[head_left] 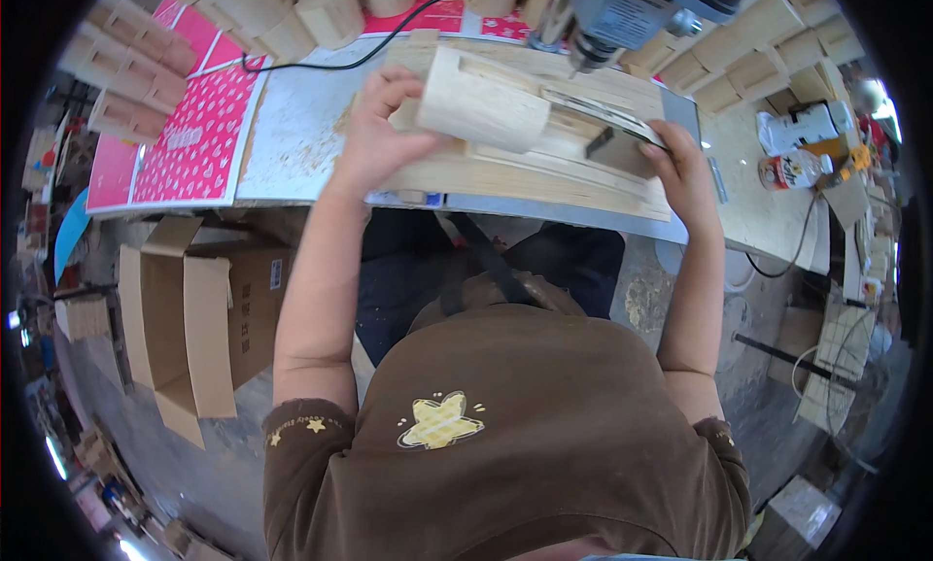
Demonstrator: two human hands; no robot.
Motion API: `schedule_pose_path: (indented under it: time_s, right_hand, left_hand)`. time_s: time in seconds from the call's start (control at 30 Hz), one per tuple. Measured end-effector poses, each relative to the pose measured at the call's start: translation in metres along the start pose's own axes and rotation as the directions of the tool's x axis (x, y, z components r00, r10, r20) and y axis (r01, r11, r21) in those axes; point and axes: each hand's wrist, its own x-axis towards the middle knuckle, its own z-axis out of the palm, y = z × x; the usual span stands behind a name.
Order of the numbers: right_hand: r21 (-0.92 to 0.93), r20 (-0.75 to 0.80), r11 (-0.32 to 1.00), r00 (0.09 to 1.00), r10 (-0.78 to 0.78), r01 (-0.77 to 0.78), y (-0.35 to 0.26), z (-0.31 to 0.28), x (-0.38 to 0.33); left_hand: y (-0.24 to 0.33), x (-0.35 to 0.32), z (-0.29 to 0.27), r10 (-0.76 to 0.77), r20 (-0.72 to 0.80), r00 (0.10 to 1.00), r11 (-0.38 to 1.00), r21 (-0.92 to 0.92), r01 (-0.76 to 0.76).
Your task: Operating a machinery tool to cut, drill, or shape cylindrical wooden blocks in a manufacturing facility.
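Note:
My left hand [374, 124] grips the left end of a pale wooden block [481, 104] with a rounded face, lying on a wooden jig board [525, 177] on the bench. My right hand [680, 168] rests on the right end of the jig, fingers curled over a dark flat piece [617, 145] beside a thin light strip. A grey drill press head [622, 12] hangs just above the block's far right side.
Stacks of shaped wooden blocks [131, 70] line the back left and the back right [748, 51]. Pink patterned sheets [185, 138] cover the bench's left part. An open cardboard box [199, 318] stands on the floor at left. Two cans [797, 148] and a black cable lie nearby.

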Motion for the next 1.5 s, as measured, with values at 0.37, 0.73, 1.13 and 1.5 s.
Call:
schedule_pose_path:
  time_s: [0.37, 0.73, 1.13, 1.5]
  right_hand:
    - [-0.092, -0.013, 0.988, 0.992, -0.127, 0.125, -0.014, 0.003, -0.03]
    - [-0.152, -0.046, 0.985, 0.995, -0.085, 0.078, -0.017, 0.012, -0.034]
    - [-0.219, -0.065, 0.974, 0.995, -0.077, 0.061, -0.017, 0.015, -0.038]
    - [-0.23, -0.084, 0.971, 0.996, 0.04, -0.059, -0.018, 0.016, -0.043]
  left_hand:
    - [0.019, -0.01, -0.177, -0.291, -0.423, 0.858, 0.953, -0.051, 0.298]
    - [-0.061, -0.058, -0.215, 0.352, -0.638, 0.685, 0.544, 0.735, 0.405]
    - [-0.062, -0.064, -0.23, -0.047, -0.89, 0.453, 0.859, 0.196, 0.473]
    - [-0.017, 0.047, -0.481, 0.415, -0.839, 0.351, 0.75, 0.534, 0.389]
